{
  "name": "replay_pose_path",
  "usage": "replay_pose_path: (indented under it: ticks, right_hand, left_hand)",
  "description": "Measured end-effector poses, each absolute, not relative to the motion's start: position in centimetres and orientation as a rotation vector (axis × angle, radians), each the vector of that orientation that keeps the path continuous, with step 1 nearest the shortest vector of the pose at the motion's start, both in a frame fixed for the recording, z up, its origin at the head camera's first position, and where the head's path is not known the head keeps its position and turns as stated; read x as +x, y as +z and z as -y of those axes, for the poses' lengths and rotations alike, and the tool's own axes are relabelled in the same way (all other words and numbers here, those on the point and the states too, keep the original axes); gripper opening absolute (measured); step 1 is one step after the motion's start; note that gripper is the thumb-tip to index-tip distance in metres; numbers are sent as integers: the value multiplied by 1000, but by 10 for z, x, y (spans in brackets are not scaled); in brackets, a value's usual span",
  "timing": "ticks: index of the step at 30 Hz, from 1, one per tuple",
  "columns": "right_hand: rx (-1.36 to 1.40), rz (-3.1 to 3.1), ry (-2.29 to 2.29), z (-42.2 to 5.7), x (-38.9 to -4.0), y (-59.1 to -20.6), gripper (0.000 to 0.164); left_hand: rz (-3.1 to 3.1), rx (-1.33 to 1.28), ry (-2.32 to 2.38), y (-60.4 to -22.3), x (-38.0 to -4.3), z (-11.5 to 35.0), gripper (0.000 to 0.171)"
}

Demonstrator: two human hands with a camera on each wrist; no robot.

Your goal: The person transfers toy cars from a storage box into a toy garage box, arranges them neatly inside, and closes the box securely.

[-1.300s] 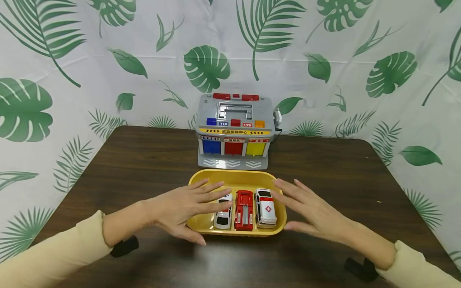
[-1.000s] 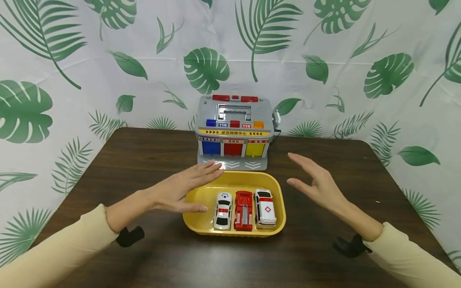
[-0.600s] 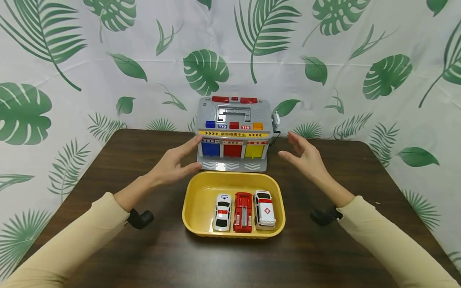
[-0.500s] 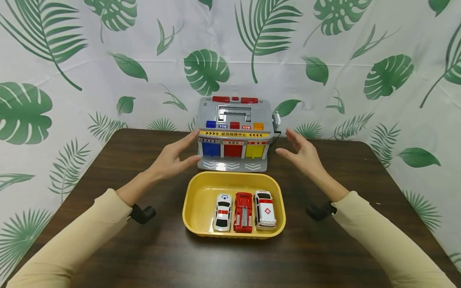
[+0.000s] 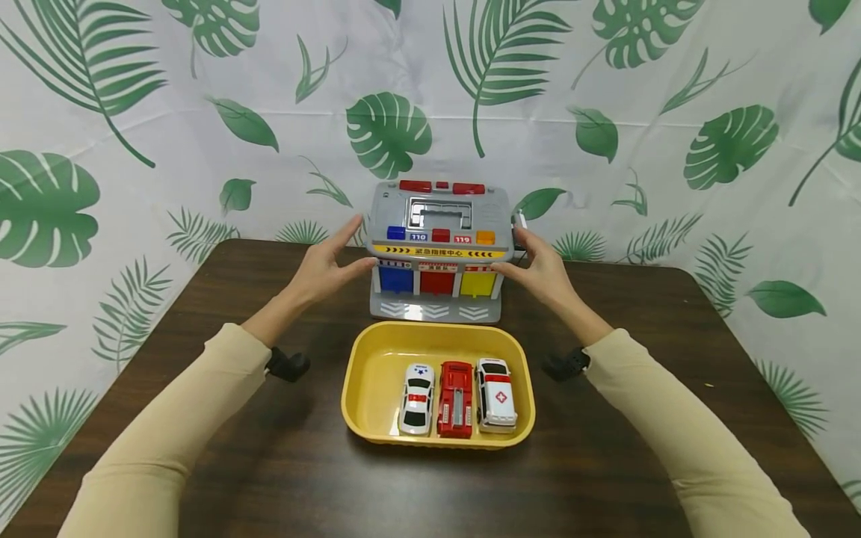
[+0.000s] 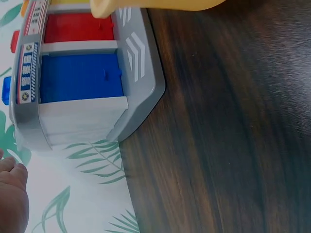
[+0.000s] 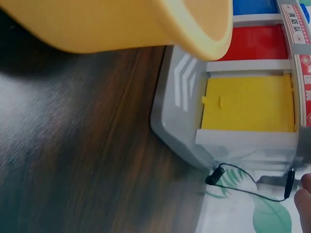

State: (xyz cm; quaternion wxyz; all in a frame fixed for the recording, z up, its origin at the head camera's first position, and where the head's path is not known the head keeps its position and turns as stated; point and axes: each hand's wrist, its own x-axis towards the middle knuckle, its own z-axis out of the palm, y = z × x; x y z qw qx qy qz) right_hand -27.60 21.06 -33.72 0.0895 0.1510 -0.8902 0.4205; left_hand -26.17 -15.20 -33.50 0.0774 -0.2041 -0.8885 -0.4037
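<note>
A grey toy emergency station [image 5: 390, 205] with blue, red and yellow garage doors stands at the back of the table. Beside its left end is my left hand [image 5: 319, 273], fingers extended and thumb near the front corner. In the left wrist view, a gap shows between that hand [image 6: 13, 199] and the station. My right hand [image 5: 545, 273] is at the right end, thumb in front and fingers along the side; whether it touches is unclear. In front sits a yellow tray [image 5: 373, 385] holding a white police car [image 5: 416, 403], a red fire truck [image 5: 464, 373] and a white ambulance [image 5: 501, 411].
A black cord [image 7: 248, 193] with a small black piece hangs at the station's right end. The dark wooden table [image 5: 437, 493] meets a leaf-print cloth [image 5: 269, 172] behind. Dark cameras are strapped to both wrists.
Both hands have moved from over and around the tray forward to the station's two ends, and the right hand has come closer in. Station, tray and cars stay where they were.
</note>
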Motion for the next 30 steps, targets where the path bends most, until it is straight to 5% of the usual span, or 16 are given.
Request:
replay_pose_path:
  ticks: [19,30]
  right_hand:
    - [421,2693,1173,-212,-285,-341,71]
    - [397,2691,1121,-213,-286,-346,73]
  left_hand:
    - [2686,-612,-1264,-340,-295,145,80]
    - [2676,-770,-1135,-343,-298,146,63]
